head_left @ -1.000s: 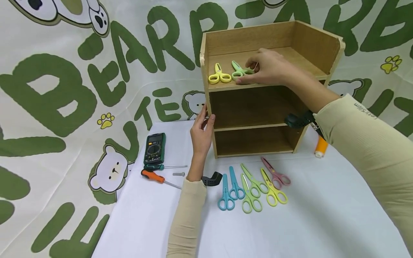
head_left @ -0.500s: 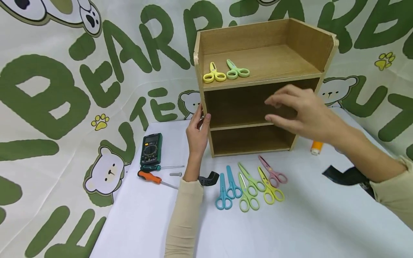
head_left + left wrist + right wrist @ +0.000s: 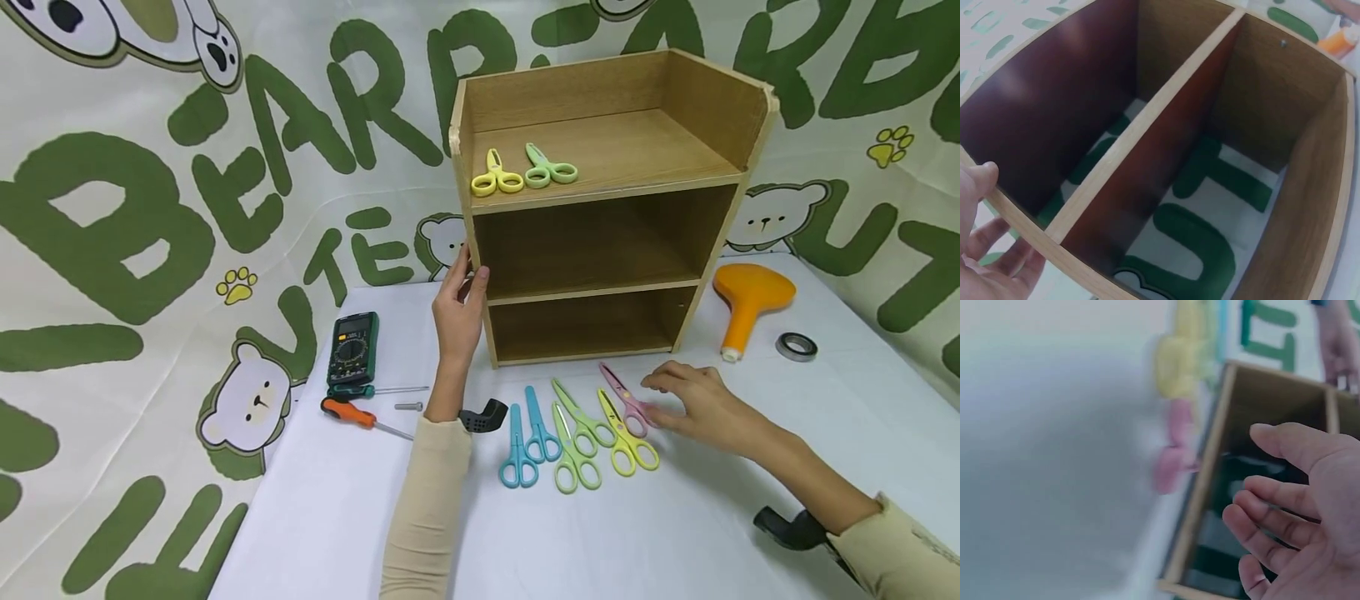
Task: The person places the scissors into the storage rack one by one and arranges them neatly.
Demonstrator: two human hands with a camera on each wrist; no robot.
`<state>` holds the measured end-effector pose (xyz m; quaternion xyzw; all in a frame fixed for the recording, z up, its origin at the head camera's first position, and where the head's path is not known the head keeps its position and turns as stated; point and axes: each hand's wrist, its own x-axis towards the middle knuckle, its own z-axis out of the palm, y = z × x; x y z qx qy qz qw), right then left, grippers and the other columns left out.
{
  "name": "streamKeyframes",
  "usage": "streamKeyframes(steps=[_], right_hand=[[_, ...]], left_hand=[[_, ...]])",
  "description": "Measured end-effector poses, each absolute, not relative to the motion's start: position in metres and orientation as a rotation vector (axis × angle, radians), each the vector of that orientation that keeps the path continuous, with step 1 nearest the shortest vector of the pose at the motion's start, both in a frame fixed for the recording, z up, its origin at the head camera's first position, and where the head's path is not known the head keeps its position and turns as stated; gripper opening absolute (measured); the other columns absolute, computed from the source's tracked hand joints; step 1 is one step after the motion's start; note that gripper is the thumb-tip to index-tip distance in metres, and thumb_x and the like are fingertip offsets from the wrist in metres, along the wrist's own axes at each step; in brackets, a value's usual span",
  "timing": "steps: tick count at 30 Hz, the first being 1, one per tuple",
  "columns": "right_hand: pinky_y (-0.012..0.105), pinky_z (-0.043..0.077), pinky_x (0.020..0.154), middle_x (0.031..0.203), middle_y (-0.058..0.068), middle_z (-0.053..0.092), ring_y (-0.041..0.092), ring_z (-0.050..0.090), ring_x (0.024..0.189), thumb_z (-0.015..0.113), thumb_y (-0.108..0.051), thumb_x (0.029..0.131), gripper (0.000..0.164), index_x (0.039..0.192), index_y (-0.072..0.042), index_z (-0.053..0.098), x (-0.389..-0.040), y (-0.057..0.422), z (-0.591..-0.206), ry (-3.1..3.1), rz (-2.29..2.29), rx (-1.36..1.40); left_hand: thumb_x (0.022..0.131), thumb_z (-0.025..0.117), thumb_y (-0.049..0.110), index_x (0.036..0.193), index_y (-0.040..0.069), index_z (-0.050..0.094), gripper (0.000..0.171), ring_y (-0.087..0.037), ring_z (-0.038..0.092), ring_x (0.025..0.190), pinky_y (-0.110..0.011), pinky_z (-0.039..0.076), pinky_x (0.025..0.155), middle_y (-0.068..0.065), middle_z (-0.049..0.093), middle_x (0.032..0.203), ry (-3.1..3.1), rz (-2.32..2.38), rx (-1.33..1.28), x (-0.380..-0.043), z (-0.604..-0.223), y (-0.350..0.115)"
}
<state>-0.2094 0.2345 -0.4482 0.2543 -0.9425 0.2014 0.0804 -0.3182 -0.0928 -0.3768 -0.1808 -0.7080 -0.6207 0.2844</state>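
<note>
My left hand point(image 3: 459, 321) holds the left side panel of a small wooden shelf point(image 3: 600, 287), its thumb point(image 3: 985, 178) at the front edge and the other fingers outside. My right hand point(image 3: 708, 408) hovers at the handles of pink scissors point(image 3: 617, 385) on the table, fingers loosely bent; whether it touches them I cannot tell. Left of these lie yellow scissors point(image 3: 610, 407), two green pairs and two blue pairs, including one blue pair point(image 3: 516, 429). On the shelf's top board rest yellow scissors point(image 3: 492, 172) and green scissors point(image 3: 545, 169), side by side.
Right of the shelf are an orange paddle-shaped object point(image 3: 750, 292) and a roll of black tape point(image 3: 784, 343). To the left lie a multimeter point(image 3: 352, 346), a green screwdriver point(image 3: 356, 391), an orange screwdriver point(image 3: 348, 410) and a bolt point(image 3: 408, 406).
My right hand has let go of the green scissors on the top board and come down to the pink scissors on the table. My left hand has stayed at the shelf's side.
</note>
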Motion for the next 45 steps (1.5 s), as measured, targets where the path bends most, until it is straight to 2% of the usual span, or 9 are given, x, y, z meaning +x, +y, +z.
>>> streamKeyframes(steps=[6, 8, 12, 20, 27, 31, 37, 41, 45], right_hand=[[0.047, 0.04, 0.08, 0.112, 0.006, 0.065, 0.031, 0.058, 0.108, 0.086, -0.025, 0.08, 0.043, 0.115, -0.004, 0.072, -0.214, 0.243, -0.471, -2.95, 0.586, 0.753], [0.046, 0.041, 0.08, 0.11, 0.005, 0.065, 0.031, 0.058, 0.107, 0.085, -0.023, 0.081, 0.04, 0.114, -0.005, 0.073, -0.215, 0.245, -0.474, -2.954, 0.589, 0.761], [0.046, 0.043, 0.081, 0.108, 0.004, 0.065, 0.029, 0.059, 0.104, 0.084, -0.018, 0.081, 0.034, 0.111, -0.006, 0.074, -0.216, 0.25, -0.48, -2.937, 0.589, 0.758], [0.045, 0.042, 0.078, 0.103, 0.004, 0.065, 0.027, 0.059, 0.099, 0.083, -0.012, 0.079, 0.033, 0.109, -0.004, 0.073, -0.213, 0.26, -0.484, -2.941, 0.589, 0.691], [0.05, 0.039, 0.084, 0.115, 0.008, 0.063, 0.031, 0.054, 0.111, 0.086, -0.025, 0.078, 0.05, 0.12, -0.004, 0.07, -0.211, 0.258, -0.482, -2.984, 0.612, 0.694], [0.048, 0.037, 0.084, 0.114, 0.005, 0.062, 0.028, 0.054, 0.109, 0.088, -0.037, 0.076, 0.057, 0.119, -0.005, 0.07, -0.214, 0.253, -0.481, -2.981, 0.602, 0.715], [0.04, 0.036, 0.079, 0.105, 0.0, 0.06, 0.02, 0.055, 0.098, 0.088, -0.043, 0.075, 0.055, 0.112, -0.005, 0.073, -0.221, 0.246, -0.484, -2.961, 0.608, 0.73], [0.037, 0.035, 0.076, 0.098, -0.002, 0.06, 0.016, 0.053, 0.09, 0.091, -0.041, 0.071, 0.051, 0.106, -0.006, 0.075, -0.222, 0.245, -0.485, -2.926, 0.586, 0.722], [0.037, 0.035, 0.076, 0.096, -0.002, 0.061, 0.017, 0.053, 0.088, 0.091, -0.04, 0.071, 0.048, 0.102, -0.007, 0.076, -0.219, 0.245, -0.476, -2.906, 0.602, 0.681]], left_hand=[[0.102, 0.06, 0.013, 0.148, 0.004, 0.046, 0.049, -0.026, 0.056, 0.126, -0.045, 0.045, 0.106, -0.015, 0.052, 0.145, -1.875, -1.683, -0.475, -0.327, -0.386, -0.095], [0.103, 0.06, 0.018, 0.149, 0.009, 0.047, 0.049, -0.024, 0.055, 0.127, -0.047, 0.045, 0.106, -0.012, 0.051, 0.147, -1.87, -1.679, -0.483, -0.335, -0.393, -0.096], [0.103, 0.061, 0.023, 0.15, 0.015, 0.047, 0.05, -0.018, 0.056, 0.126, -0.043, 0.045, 0.106, -0.005, 0.052, 0.147, -1.882, -1.669, -0.488, -0.34, -0.396, -0.097], [0.103, 0.059, 0.029, 0.151, 0.019, 0.046, 0.051, -0.012, 0.056, 0.125, -0.041, 0.046, 0.106, 0.001, 0.053, 0.145, -1.915, -1.646, -0.478, -0.34, -0.398, -0.096], [0.103, 0.059, 0.027, 0.151, 0.018, 0.046, 0.051, -0.011, 0.055, 0.126, -0.032, 0.046, 0.105, 0.001, 0.053, 0.146, -1.915, -1.643, -0.469, -0.34, -0.398, -0.096], [0.103, 0.06, 0.025, 0.15, 0.017, 0.047, 0.05, -0.014, 0.055, 0.126, -0.033, 0.046, 0.105, 0.0, 0.052, 0.147, -1.905, -1.666, -0.469, -0.34, -0.398, -0.095], [0.103, 0.06, 0.018, 0.15, 0.011, 0.046, 0.05, -0.022, 0.055, 0.128, -0.041, 0.045, 0.106, -0.01, 0.051, 0.147, -1.885, -1.686, -0.484, -0.339, -0.395, -0.095], [0.103, 0.059, 0.011, 0.149, 0.002, 0.044, 0.049, -0.025, 0.054, 0.128, -0.039, 0.045, 0.106, -0.016, 0.05, 0.147, -1.892, -1.685, -0.48, -0.323, -0.38, -0.092], [0.102, 0.058, 0.009, 0.148, -0.001, 0.044, 0.049, -0.026, 0.055, 0.127, -0.036, 0.046, 0.106, -0.019, 0.051, 0.145, -1.912, -1.665, -0.473, -0.312, -0.37, -0.092]])
